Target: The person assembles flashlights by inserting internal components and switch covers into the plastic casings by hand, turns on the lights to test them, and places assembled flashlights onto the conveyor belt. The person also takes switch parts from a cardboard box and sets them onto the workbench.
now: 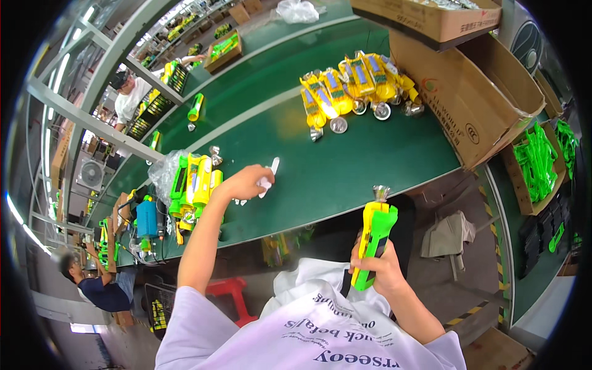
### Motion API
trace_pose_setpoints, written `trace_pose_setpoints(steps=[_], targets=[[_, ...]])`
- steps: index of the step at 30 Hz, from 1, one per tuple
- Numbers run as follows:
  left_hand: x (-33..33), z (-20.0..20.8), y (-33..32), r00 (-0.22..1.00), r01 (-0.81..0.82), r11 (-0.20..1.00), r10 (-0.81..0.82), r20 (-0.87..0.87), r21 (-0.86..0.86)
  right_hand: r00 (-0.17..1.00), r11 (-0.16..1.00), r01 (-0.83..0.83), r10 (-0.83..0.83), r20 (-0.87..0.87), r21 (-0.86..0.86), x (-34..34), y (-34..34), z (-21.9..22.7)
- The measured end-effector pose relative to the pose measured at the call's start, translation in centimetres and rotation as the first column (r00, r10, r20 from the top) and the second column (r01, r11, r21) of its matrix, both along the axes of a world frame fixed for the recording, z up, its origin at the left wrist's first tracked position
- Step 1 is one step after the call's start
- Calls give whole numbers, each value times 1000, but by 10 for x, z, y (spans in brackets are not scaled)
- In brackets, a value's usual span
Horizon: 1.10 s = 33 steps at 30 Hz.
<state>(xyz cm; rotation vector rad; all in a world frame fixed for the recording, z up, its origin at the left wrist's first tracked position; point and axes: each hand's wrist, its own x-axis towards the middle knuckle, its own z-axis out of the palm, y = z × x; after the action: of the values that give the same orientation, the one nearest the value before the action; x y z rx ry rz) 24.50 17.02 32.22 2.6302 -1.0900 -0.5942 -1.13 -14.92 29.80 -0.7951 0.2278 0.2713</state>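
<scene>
My right hand (385,271) is wrapped around the lower body of a green and yellow flashlight (377,229) held upright in front of the table edge. A shiny silver reflector (381,193) sticks out at its top. Over the green table, my left hand (243,183) has its fingers closed at some small white strips (265,185); their exact kind is unclear. Beside that hand, to its left, lies a pile of yellow and green flashlight housings (198,179), one with a silver reflector (215,155) next to it.
Opened yellow flashlight halves (345,83) with blue cells and reflectors are heaped at the far side. A large cardboard box (459,105) stands to their right. Clear plastic bags (165,169) and a blue device (147,219) lie left. Two other people (132,95) work beyond the frame posts.
</scene>
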Motion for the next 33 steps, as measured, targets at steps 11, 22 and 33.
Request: trace_pose_setpoints(steps=[11,22,33], targets=[[-22,-3,35,844,-537,708,440,-308,-458,948,993,118,-115,-298,-7,-34,62,-37],[-57,-33,48,782,-440,690,609,132,-575,990,993,72,-82,-113,-90,4,85,-1],[-114,-69,-10,884,-74,772,344,317,-631,962,986,159,-164,-220,-39,-1,85,-17]])
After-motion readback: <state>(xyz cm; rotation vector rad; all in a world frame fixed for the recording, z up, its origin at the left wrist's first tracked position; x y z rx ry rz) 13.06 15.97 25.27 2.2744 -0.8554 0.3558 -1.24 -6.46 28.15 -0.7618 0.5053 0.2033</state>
